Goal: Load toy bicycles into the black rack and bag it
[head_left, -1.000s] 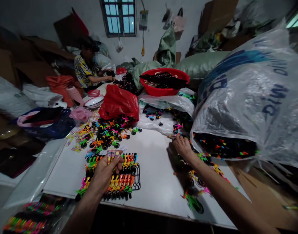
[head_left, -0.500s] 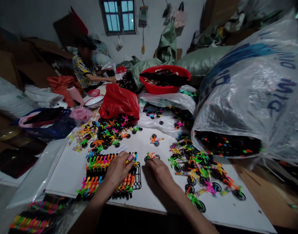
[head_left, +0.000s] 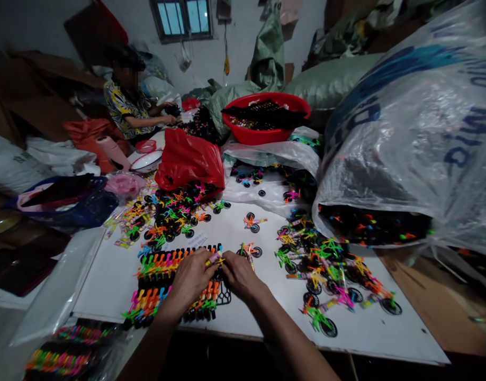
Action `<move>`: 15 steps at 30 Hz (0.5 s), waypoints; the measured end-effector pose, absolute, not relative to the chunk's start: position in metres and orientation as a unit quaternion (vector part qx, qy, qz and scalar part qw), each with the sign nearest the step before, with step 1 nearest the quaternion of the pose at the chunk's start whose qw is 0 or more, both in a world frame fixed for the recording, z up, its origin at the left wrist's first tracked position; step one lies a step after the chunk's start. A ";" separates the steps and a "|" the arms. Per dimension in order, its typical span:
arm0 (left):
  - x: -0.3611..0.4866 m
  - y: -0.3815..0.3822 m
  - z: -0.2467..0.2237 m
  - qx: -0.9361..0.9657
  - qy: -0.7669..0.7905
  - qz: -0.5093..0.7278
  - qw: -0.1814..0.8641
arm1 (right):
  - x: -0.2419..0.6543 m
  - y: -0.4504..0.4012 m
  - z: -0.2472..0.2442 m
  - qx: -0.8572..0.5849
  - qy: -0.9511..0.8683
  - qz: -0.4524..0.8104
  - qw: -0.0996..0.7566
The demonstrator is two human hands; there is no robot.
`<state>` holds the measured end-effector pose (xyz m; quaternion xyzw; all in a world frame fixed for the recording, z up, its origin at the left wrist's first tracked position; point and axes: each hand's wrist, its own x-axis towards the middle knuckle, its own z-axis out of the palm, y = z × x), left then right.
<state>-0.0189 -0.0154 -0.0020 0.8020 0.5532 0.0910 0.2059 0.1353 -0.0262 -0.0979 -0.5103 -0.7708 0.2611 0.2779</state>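
A dim room with a pale plastered wall [head_left: 246, 47] at twelve o'clock, where a small barred window [head_left: 181, 18] gives cold daylight. Flattened cardboard [head_left: 40, 106] leans at ten o'clock. The white bench [head_left: 370, 330] fills the middle, grey floor [head_left: 5, 338] at eight o'clock.

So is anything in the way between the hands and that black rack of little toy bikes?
Nothing visible. The left hand and right hand already rest on the black rack, fingers meeting at its right end.
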 end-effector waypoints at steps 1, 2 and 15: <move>-0.018 -0.016 -0.003 0.805 0.554 0.090 0.195 | 0.133 -0.026 -0.097 -0.516 -0.771 0.254 0.274; -0.017 -0.016 -0.004 0.806 0.556 0.088 0.182 | 0.130 -0.026 -0.096 -0.522 -0.771 0.247 0.269; -0.004 -0.024 -0.005 0.768 0.632 0.069 0.077 | 0.169 -0.056 -0.072 -0.760 -0.610 0.146 0.170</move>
